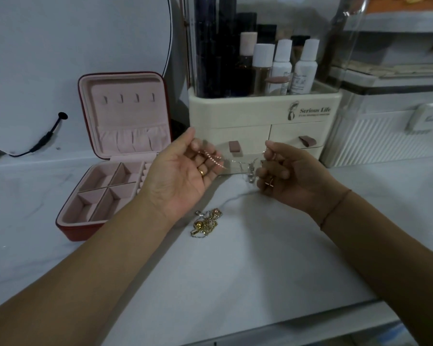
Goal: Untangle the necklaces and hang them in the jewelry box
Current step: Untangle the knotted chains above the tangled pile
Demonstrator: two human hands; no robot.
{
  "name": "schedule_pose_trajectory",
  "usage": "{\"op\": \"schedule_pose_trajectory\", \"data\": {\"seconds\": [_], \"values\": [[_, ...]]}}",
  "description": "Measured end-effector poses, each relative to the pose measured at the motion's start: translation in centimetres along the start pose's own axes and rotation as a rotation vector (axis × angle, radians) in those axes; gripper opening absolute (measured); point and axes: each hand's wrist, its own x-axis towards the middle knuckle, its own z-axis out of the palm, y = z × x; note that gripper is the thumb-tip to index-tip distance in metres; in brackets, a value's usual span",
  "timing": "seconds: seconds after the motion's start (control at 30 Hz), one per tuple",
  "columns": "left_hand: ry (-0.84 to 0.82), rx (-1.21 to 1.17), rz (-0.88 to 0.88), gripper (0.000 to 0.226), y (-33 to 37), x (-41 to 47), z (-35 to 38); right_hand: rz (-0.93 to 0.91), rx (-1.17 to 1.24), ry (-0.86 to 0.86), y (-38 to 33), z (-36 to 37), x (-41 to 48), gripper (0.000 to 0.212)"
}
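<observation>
A red jewelry box point(70, 228) with pink lining stands open at the left, its raised lid showing a row of small hooks point(128, 98) with nothing on them. My left hand point(183, 176), palm up, pinches one end of a thin silver necklace point(240, 166). My right hand point(285, 176) grips the other end with curled fingers. The chain is stretched between the hands above the counter, blurred, and a strand trails down toward a tangled heap of gold and silver necklaces point(206, 222) lying on the white counter below my left wrist.
A cream cosmetic organizer point(265, 113) with bottles and two drawers stands just behind my hands. A white ribbed case point(385, 138) sits at the right. A round mirror point(60, 46) with a black cable point(45, 138) is at the back left. The counter edge runs near the bottom right.
</observation>
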Motion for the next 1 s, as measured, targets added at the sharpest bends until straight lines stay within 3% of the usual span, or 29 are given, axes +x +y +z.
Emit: {"op": "schedule_pose_trajectory", "data": {"seconds": [0.1,0.17,0.37,0.47,0.57,0.7,1.0], "values": [[0.004,-0.050,0.008,0.034,0.1,-0.1,0.2,0.006,0.146,0.017,-0.3,-0.3,0.0,0.039],[-0.024,0.041,0.007,0.035,0.0,-0.3,0.4,-0.003,0.160,0.004,-0.3,-0.4,-0.1,0.042],[-0.042,0.407,0.091,0.038,-1.0,-0.5,0.4,-0.044,0.184,-0.091,-0.6,-0.2,-0.2,0.032],[-0.020,0.536,0.107,0.019,-1.4,-0.4,0.2,-0.046,0.190,-0.148,-0.6,0.0,-0.5,0.033],[0.024,0.598,0.063,0.010,-2.0,-0.2,0.0,-0.054,0.193,-0.167,-0.7,0.4,-0.8,0.034],[0.110,0.664,0.012,0.020,-2.8,-0.3,0.0,-0.067,0.180,-0.181,-0.7,0.6,-1.0,0.034],[0.048,0.764,0.019,0.026,-3.3,-0.6,0.7,-0.142,0.016,-0.166,-0.9,1.2,-1.6,0.035]]}}
